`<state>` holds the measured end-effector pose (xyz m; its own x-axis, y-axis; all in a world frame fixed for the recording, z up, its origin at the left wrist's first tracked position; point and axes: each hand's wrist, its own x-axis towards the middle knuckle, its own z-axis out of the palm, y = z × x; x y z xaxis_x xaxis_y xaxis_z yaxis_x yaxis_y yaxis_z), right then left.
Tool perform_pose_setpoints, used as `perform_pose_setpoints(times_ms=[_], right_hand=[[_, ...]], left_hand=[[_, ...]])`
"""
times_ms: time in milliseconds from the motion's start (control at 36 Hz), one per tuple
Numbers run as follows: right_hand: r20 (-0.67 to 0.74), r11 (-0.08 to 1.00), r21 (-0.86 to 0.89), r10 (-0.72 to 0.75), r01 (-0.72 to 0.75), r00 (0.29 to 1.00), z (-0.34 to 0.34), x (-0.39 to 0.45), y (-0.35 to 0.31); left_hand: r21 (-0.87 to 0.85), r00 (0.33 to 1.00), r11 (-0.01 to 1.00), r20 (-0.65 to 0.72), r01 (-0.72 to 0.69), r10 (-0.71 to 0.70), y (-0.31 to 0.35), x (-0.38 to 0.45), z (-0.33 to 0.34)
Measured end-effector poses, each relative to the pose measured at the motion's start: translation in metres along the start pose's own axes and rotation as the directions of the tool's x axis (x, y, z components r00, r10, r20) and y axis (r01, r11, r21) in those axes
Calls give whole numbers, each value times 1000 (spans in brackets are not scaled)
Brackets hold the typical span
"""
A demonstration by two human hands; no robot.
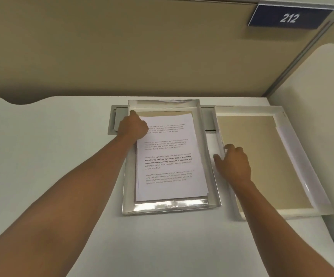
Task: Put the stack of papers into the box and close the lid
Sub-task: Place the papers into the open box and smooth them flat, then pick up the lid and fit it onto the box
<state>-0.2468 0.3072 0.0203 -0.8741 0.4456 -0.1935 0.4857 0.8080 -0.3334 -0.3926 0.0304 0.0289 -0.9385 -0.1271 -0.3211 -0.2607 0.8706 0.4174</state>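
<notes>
Near the worktop's (pixel 62 156) far edge my left hand (pixel 134 124) lies curled on the skewed stack of papers (pixel 170 162), hold unclear; my right hand (pixel 234 162) grips the lid (pixel 258 156), which could crease them.

Stack of papers (pixel 170 156) lies slightly skewed in the open silver box (pixel 129 176) on the white counter (pixel 62 132). Left hand (pixel 135 124), fingers curled, sits on the papers' far-left corner; grip unclear. Right hand (pixel 234 162) pinches the left wall of the lid (pixel 298 156), which lies upturned just right of the box.
</notes>
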Motion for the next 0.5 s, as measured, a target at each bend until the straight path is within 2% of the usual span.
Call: perform_pose_setpoints(times_ms=[111, 222, 361, 500], right_hand=[[107, 996, -43, 82, -78, 991, 6, -31, 23], [152, 998, -24, 60, -57, 987, 5, -45, 36], [141, 999, -20, 41, -39, 989, -6, -55, 40], [237, 989, -147, 43, -8, 970, -10, -77, 42]], left_hand=[[-149, 995, 988, -99, -30, 15, -7, -25, 4], [-285, 994, 957, -110, -50, 19, -14, -56, 8], [-365, 996, 927, -59, -83, 66, -19, -88, 10], [-564, 993, 822, 29, -77, 113, -25, -119, 7]])
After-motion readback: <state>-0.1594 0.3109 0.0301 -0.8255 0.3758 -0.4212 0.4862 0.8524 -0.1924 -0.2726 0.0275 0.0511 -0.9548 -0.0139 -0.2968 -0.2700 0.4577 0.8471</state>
